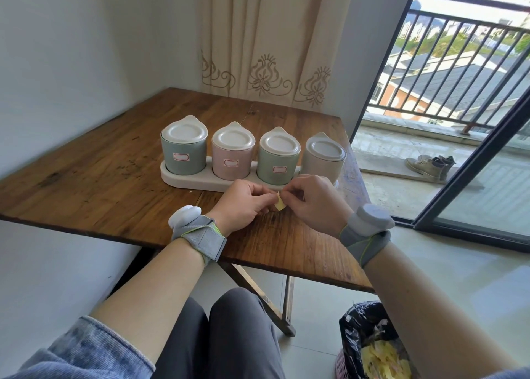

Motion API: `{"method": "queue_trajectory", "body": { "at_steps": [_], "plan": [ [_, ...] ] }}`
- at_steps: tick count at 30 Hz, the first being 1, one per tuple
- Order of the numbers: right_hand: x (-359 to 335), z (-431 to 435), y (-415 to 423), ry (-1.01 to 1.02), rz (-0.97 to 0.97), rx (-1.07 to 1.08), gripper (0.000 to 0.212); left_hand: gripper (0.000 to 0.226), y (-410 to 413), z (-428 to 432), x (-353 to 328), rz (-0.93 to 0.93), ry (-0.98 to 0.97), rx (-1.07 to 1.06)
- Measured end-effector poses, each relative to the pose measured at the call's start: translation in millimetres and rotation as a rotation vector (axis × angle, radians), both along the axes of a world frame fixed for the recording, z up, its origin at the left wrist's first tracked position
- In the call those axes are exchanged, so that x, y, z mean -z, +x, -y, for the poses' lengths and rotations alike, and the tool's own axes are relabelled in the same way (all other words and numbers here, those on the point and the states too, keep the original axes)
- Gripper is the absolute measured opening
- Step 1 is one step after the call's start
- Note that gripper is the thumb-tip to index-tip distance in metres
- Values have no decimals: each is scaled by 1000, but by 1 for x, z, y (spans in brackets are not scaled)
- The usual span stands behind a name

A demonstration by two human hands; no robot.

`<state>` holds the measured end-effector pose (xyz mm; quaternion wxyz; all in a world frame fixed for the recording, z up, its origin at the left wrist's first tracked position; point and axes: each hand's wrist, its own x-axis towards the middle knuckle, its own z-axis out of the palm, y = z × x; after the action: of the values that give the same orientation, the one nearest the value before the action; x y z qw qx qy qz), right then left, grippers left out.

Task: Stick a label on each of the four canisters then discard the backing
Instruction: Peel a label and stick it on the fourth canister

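Four lidded canisters stand in a row on a white base point(175, 178). The left green canister point(183, 152), the pink canister point(232, 156) and the second green canister point(278, 160) each carry a white label with a red border. No label shows on the beige canister point(324, 158) at the right; my right hand hides its lower front. My left hand point(246, 203) and my right hand point(315, 201) meet just in front of the base, both pinching a small yellow backing strip point(280, 205). Whether a label is still on it, I cannot tell.
The wooden table point(114, 178) fills the corner by a white wall and a curtain. By my right knee on the floor sits a bin with a black bag point(364, 332) holding yellow paper scraps. An open sliding door point(470, 160) leads to a balcony with shoes point(430, 166).
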<state>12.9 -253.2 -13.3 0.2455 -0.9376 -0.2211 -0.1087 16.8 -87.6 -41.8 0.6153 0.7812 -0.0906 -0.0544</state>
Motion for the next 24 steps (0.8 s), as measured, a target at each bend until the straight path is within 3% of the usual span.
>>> {"method": "queue_trajectory", "body": {
  "at_steps": [12, 24],
  "plan": [
    [-2, -5, -2, -146, -2, -33, 22, 14, -1, 1, 0, 21, 12, 10],
    [1, -5, 0, -128, -44, -38, 22, 11, 0, -1, 2, 13, 4, 18]
  ]
}}
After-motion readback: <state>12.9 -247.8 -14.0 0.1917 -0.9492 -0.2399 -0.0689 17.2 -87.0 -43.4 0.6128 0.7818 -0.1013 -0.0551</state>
